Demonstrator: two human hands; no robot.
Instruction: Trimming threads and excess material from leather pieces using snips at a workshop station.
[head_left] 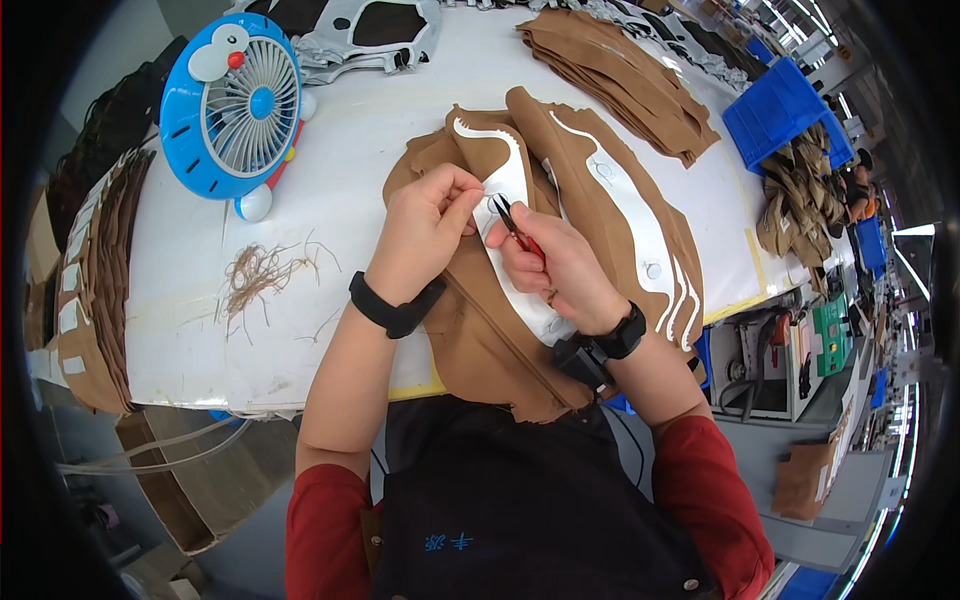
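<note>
My right hand (560,265) grips small red-handled nippers (517,233). Their dark jaws are at a white panel (508,180) with a toothed edge, part of a brown fabric piece (470,320). Close by the jaws, my left hand (430,220) is closed in a pinch at the panel's edge. A thin strand seems to run from its fingertips, but most of it is hidden. Another brown piece (620,130) lies right beside it, with a white strip (630,215) bearing round marks.
A blue fan (232,105) stands at the left, beyond a tangle of brown threads (262,278). Brown panels hang in a stack (105,290) over the left edge. More brown pieces (620,75) and a blue bin (775,110) are at the far right.
</note>
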